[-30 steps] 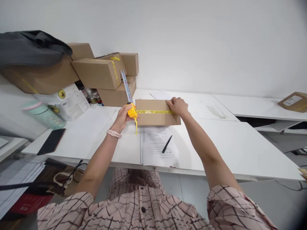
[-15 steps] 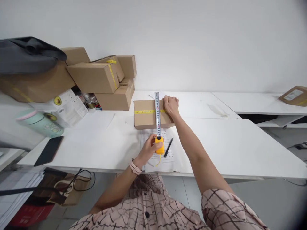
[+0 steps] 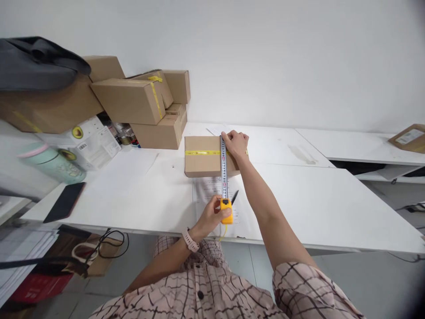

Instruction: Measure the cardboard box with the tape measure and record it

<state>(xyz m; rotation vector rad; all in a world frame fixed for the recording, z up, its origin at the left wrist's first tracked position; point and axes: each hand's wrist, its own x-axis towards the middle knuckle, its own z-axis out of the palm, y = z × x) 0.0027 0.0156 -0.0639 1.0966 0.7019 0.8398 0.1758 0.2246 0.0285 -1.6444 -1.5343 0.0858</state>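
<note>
A small cardboard box (image 3: 202, 161) with a yellow tape strip lies on the white table (image 3: 315, 199). My left hand (image 3: 212, 217) is closed round a yellow tape measure case (image 3: 226, 210) near the table's front edge. Its white blade (image 3: 223, 166) runs from the case away from me across the box top. My right hand (image 3: 235, 145) rests on the box's far right part, fingers pressed on the blade's end at the far edge. A printed sheet (image 3: 215, 206) and a black pen (image 3: 234, 197) lie in front of the box, under the blade.
Several cardboard boxes (image 3: 133, 102) are stacked at the back left, with a dark bag (image 3: 36, 62) on top. A mint-green bottle (image 3: 49, 161), a white carton (image 3: 89, 141) and a black phone (image 3: 64, 201) lie at the left. Another parcel (image 3: 410, 137) sits on the far right table.
My left hand swung the tape case from the box's left end to the table's front edge. The blade now runs front to back over the box. My right hand shifted to the far edge.
</note>
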